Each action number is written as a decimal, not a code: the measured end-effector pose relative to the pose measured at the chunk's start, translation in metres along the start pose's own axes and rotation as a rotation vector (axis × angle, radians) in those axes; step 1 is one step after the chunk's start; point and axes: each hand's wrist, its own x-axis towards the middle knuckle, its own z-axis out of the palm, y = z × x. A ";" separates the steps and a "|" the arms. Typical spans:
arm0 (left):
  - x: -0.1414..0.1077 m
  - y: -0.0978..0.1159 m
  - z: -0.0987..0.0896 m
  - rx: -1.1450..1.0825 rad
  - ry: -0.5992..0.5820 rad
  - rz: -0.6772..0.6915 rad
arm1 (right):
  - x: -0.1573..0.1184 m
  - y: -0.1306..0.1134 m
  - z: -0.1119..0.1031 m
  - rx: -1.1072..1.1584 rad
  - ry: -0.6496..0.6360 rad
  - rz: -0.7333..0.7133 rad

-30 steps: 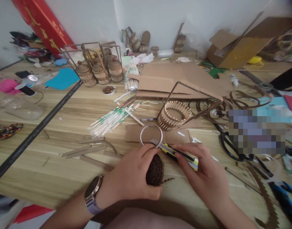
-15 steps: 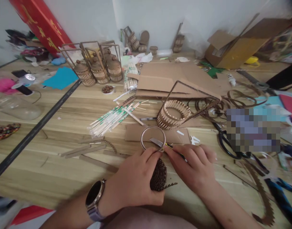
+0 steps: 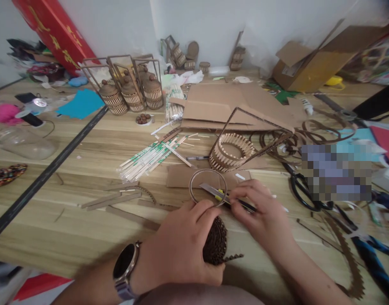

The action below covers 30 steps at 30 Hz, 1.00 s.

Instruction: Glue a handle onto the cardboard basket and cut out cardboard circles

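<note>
My left hand [image 3: 188, 233] wears a watch and is closed round a dark coil of corrugated cardboard strip [image 3: 216, 243], whose loose end sticks out to the right. Between its thumb and index finger it also grips a thin cardboard ring [image 3: 192, 186], held upright above the coil. Just right of the ring is my right hand [image 3: 264, 212], fingers loosely bent with a gap at the thumb and nothing visible in them. A yellow-and-black utility knife [image 3: 209, 188] lies behind the ring, its handle partly hidden by my right hand.
A round stick basket with a tall handle [image 3: 234, 154] stands ahead, near wrapped chopsticks [image 3: 150, 159]. Black scissors [image 3: 304, 192] and blue-handled pliers [image 3: 369, 258] lie right. Small lidded baskets [image 3: 127, 95], cardboard sheets [image 3: 213, 101] and an open box [image 3: 309, 63] sit farther back.
The ring and coil have shifted slightly to the right in my left hand. My right fingers have come off the ring's edge and loosened. The knife stays in place.
</note>
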 end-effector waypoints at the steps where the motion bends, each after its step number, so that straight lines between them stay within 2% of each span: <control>1: 0.000 -0.002 -0.001 -0.020 0.003 -0.021 | 0.001 0.006 -0.005 0.042 0.048 0.091; 4: 0.001 -0.008 -0.006 -0.080 0.030 -0.111 | 0.002 0.019 -0.017 0.187 0.249 0.357; 6: 0.004 -0.012 -0.009 -0.118 0.047 -0.153 | 0.002 0.018 -0.016 0.401 0.259 0.419; 9: 0.006 -0.015 -0.012 -0.173 0.085 -0.165 | -0.001 0.001 -0.004 0.792 0.140 0.489; 11: 0.006 -0.016 -0.012 -0.207 0.110 -0.156 | -0.003 -0.012 0.004 1.002 0.025 0.618; 15: 0.005 -0.017 -0.007 -0.271 0.116 -0.104 | -0.006 -0.029 0.013 1.292 -0.117 0.928; 17: 0.005 -0.018 -0.004 -0.286 0.131 -0.070 | -0.007 -0.032 0.014 1.384 -0.154 1.018; 22: 0.005 -0.020 0.000 -0.288 0.175 -0.026 | -0.012 -0.036 0.017 1.502 -0.241 1.069; 30: 0.005 -0.022 0.002 -0.312 0.193 -0.016 | -0.022 -0.032 0.021 1.560 -0.356 1.026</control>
